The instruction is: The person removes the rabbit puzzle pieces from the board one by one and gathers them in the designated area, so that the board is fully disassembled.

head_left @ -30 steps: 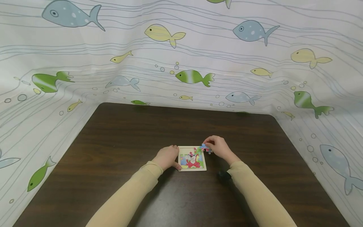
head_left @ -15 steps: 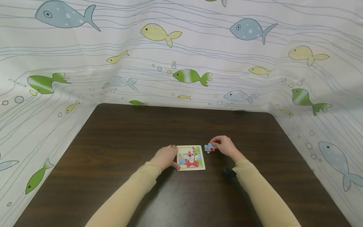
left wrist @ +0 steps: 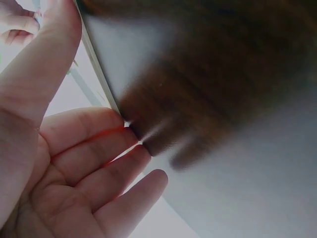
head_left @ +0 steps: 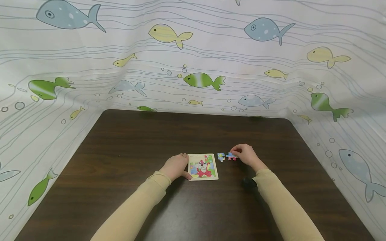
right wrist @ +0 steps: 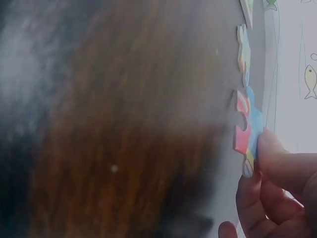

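Just below frame centre, the left hand, fingers extended, touches a square pale-wood puzzle tray, bare only at upper left. Rightward, a blue-and-yellow jigsaw piece lies loose; the right hand pinches a blue-and-pink jigsaw piece.

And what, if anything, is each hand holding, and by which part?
The right hand pinches a puzzle piece by its end away from the board. The left hand rests along the board's left edge.

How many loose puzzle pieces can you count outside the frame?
2: one puzzle piece lies right of the frame, the other is pinched by the right hand farther right; that hand may hide more.
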Action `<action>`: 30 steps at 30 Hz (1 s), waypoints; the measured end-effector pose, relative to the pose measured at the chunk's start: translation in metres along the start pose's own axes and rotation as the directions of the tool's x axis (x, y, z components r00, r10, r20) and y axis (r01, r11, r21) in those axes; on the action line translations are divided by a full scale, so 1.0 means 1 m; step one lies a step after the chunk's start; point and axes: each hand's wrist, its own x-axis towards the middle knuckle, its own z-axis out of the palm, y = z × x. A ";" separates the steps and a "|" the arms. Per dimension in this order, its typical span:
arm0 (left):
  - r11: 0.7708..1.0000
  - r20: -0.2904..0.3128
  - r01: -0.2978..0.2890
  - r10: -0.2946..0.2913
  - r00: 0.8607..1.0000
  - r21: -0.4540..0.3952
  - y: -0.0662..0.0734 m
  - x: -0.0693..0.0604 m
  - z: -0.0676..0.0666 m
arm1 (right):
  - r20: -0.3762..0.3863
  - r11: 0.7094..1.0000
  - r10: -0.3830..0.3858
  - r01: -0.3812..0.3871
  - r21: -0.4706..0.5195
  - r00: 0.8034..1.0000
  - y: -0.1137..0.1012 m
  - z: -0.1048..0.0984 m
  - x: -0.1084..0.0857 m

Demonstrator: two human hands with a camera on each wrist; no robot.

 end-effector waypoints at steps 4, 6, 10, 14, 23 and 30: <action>1.000 -0.008 0.001 -0.001 1.000 0.014 -0.001 0.000 -0.001 | -0.002 1.000 0.015 -0.015 -0.005 1.000 0.001 -0.002 0.000; 1.000 -0.009 0.004 -0.004 1.000 0.016 0.000 0.000 -0.001 | -0.006 1.000 0.017 -0.017 -0.015 1.000 0.001 -0.002 0.000; 1.000 -0.009 0.002 -0.002 1.000 0.013 0.002 0.000 -0.002 | -0.029 0.999 0.000 -0.001 -0.051 1.000 0.003 -0.001 -0.001; 1.000 -0.015 0.001 -0.001 1.000 0.016 0.002 0.000 0.000 | -0.056 0.996 -0.029 0.024 -0.083 0.998 0.004 0.001 -0.001; 1.000 -0.025 0.002 -0.002 1.000 0.018 0.001 0.000 0.004 | -0.065 0.996 -0.029 0.023 -0.087 0.997 0.004 0.004 -0.001; 1.000 -0.023 0.004 -0.004 1.000 0.020 0.001 0.000 0.003 | -0.059 0.995 -0.030 0.024 -0.097 0.998 0.004 0.004 0.000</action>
